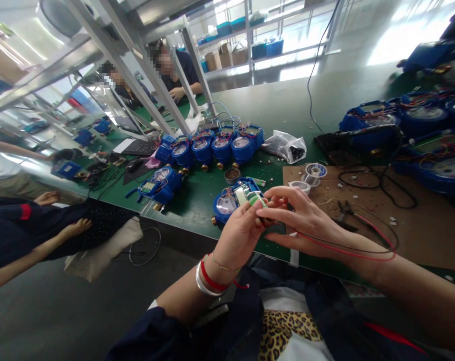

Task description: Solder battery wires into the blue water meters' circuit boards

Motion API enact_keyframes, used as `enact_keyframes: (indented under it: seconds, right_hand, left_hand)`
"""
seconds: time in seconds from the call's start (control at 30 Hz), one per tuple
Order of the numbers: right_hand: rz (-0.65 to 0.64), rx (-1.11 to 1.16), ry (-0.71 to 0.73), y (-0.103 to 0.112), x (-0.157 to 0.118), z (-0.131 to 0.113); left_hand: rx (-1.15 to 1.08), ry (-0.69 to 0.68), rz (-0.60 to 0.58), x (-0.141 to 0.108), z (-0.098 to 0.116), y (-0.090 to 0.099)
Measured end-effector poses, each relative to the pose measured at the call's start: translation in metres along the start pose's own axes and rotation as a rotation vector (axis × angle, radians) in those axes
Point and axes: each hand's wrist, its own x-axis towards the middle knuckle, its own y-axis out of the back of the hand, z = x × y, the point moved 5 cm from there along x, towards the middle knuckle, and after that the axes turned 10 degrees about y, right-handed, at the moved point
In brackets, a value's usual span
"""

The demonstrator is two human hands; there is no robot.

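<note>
My left hand [242, 225] is closed around a small green-and-white part [256, 198], thumb on top. From the right, my right hand [300, 215] meets it with bent fingers, the fingertips at the part's near end. A red wire and a black wire [363, 253] run out beneath the right hand and loop over its wrist. Just behind the hands sits a blue water meter [224, 204] with an exposed display and loose wiring, partly covered by my left hand. Whether the green part is joined to the meter is hidden.
Several blue meters [222, 145] stand in a row behind, another [162, 185] to the left. Solder spools [315, 171], pliers [346, 213] and a dark cable [381, 180] lie around a brown board [430, 230]. A plastic bag [287, 146] and a small round tin [232, 174] are nearby. Co-workers sit left and behind.
</note>
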Motion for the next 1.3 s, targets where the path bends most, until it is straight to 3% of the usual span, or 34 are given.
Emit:
enact_keyframes:
  seconds: [0.17, 0.27, 0.3, 0.37, 0.43, 0.47, 0.53, 0.67, 0.8, 0.93, 1.1, 1.3]
  right_hand:
    - [0.148, 0.040, 0.012, 0.003, 0.005, -0.002]
    - [0.282, 0.034, -0.221, 0.015, 0.001, 0.017]
    - [0.318, 0.012, -0.322, 0.020, -0.001, 0.025]
    - [0.367, 0.007, -0.477, 0.025, -0.006, 0.042]
    - [0.387, 0.054, -0.549, 0.024, -0.007, 0.058]
    - [0.383, 0.075, -0.559, 0.022, -0.007, 0.064]
    - [0.356, 0.092, -0.550, 0.016, -0.004, 0.075]
    - [0.303, 0.129, -0.496, 0.002, 0.008, 0.087]
    - [0.235, 0.174, -0.436, -0.012, 0.023, 0.095]
    - [0.064, 0.219, -0.337, -0.030, 0.039, 0.099]
    - [-0.150, 0.150, -0.272, -0.053, 0.047, 0.102]
    - [-0.214, 0.114, -0.151, -0.069, 0.048, 0.109]
  left_hand:
    - [0.027, -0.009, -0.013, -0.004, -0.001, -0.002]
    - [0.406, -0.036, 0.033, -0.014, 0.007, 0.008]
    - [0.605, -0.118, 0.112, -0.017, 0.015, 0.014]
    - [1.015, -0.408, 0.350, -0.022, 0.034, 0.027]
    - [1.339, -0.675, 0.537, -0.021, 0.047, 0.035]
    - [1.457, -0.726, 0.567, -0.016, 0.049, 0.039]
    - [1.580, -0.688, 0.540, 0.000, 0.047, 0.048]
    - [1.439, -0.596, 0.495, 0.012, 0.046, 0.061]
    - [0.932, -0.628, 0.530, 0.003, 0.052, 0.077]
    - [0.549, -0.528, 0.616, 0.001, 0.051, 0.096]
    - [0.439, -0.465, 0.668, 0.001, 0.050, 0.097]
    - [0.448, -0.457, 0.676, 0.004, 0.051, 0.091]
